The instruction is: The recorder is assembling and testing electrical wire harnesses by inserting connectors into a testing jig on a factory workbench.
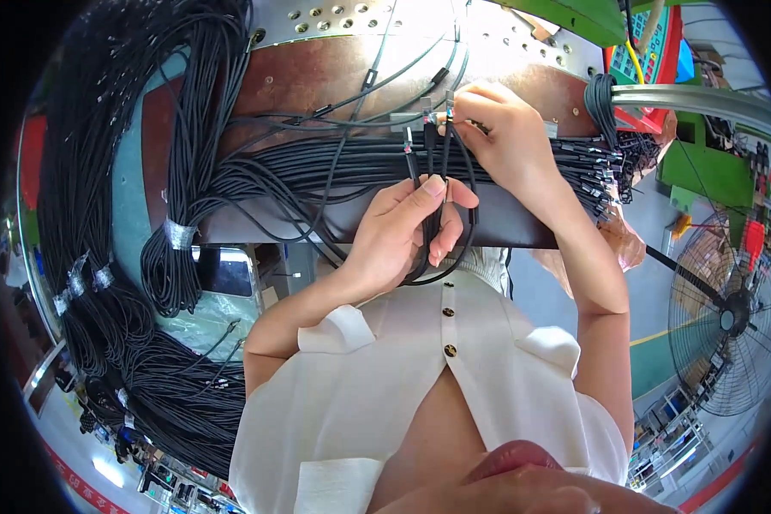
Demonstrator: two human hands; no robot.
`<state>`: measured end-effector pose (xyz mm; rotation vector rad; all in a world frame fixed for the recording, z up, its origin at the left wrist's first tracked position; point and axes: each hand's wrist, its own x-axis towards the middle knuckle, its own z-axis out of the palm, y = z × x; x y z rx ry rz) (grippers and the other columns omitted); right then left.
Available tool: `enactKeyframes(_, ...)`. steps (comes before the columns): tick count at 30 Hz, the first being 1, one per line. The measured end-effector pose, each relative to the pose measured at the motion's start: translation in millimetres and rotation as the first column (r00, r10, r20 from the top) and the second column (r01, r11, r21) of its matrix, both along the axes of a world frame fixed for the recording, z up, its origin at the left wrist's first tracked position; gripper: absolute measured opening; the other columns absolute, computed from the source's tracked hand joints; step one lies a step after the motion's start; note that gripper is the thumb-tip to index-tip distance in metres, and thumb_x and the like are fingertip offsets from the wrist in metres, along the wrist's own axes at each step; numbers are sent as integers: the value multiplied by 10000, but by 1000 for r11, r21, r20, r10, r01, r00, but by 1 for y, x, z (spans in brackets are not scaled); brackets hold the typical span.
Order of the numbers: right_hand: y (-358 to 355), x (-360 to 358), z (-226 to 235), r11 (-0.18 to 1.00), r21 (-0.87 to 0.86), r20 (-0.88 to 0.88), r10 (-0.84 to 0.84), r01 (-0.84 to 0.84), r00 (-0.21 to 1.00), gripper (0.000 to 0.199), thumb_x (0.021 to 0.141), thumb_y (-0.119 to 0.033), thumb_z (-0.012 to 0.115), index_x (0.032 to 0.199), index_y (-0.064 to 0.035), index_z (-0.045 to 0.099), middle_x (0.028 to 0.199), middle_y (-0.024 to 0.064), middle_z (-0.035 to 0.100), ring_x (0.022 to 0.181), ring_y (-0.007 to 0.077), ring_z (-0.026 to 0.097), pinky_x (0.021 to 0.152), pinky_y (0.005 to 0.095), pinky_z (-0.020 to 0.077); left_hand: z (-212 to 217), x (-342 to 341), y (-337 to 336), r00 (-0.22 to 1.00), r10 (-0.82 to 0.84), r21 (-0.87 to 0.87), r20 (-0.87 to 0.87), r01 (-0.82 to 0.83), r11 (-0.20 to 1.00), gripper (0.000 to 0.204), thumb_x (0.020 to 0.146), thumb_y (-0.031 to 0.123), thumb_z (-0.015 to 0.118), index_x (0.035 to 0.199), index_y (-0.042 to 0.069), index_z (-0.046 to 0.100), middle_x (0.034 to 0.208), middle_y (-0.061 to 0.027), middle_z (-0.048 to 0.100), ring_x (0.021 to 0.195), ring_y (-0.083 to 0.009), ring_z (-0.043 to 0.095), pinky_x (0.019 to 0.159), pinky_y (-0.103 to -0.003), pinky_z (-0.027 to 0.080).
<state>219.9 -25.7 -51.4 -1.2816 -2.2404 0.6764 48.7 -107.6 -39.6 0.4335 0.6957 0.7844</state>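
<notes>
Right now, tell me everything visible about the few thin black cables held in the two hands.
The thin black cables are slim, round and look rubber-sheathed, with small metal-looking connector tips pointing up. The left hand grips them in a loose loop just above the white shirt. The right hand pinches their upper ends. They hang in front of a flat bundle of similar black cables lying across the brown worktop.

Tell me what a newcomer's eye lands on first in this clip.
Mid-frame, the left hand grips a few thin black cables while the right hand pinches their tips above. Behind them a thick bundle of black cables lies across the brown workbench, and taped cable hanks hang at left.
</notes>
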Motion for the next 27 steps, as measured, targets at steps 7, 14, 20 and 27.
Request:
enactKeyframes(7,-11,1,-9,898,435,-61,-46,68,997,159,741,-64,671,886,-82,609,837,31,624,784,266,604,674,373,479,-3,2,4,1000,-13,21,-13,14,1000,409,1021,304,374,1036,-54,571,621,-67,521,525,-114,452,491,-240,387)
enactKeyframes(14,-7,19,0,845,535,-61,29,9,998,282,692,-42,711,954,-79,612,948,34,642,796,220,619,686,325,477,12,9,0,976,-27,133,-214,56,990,413,1010,292,414,1117,-77,564,728,-101,599,607,-128,534,555,-252,422)
enactKeyframes(20,-9,15,3,814,580,-13,35,-21,999,238,701,6,683,922,-61,623,918,47,647,798,226,626,682,330,486,11,-4,7,953,-301,-6,36,301,953,429,1023,282,393,1200,-83,533,855,-103,634,731,-132,570,690,-266,473)
enactKeyframes(27,-15,15,-18,974,213,-123,-47,72,991,208,745,32,633,921,-68,587,944,63,638,854,293,618,743,363,484,19,-3,15,985,-53,115,-163,72,991,489,1025,342,371,1379,5,395,735,-88,599,614,-108,517,595,-216,432)
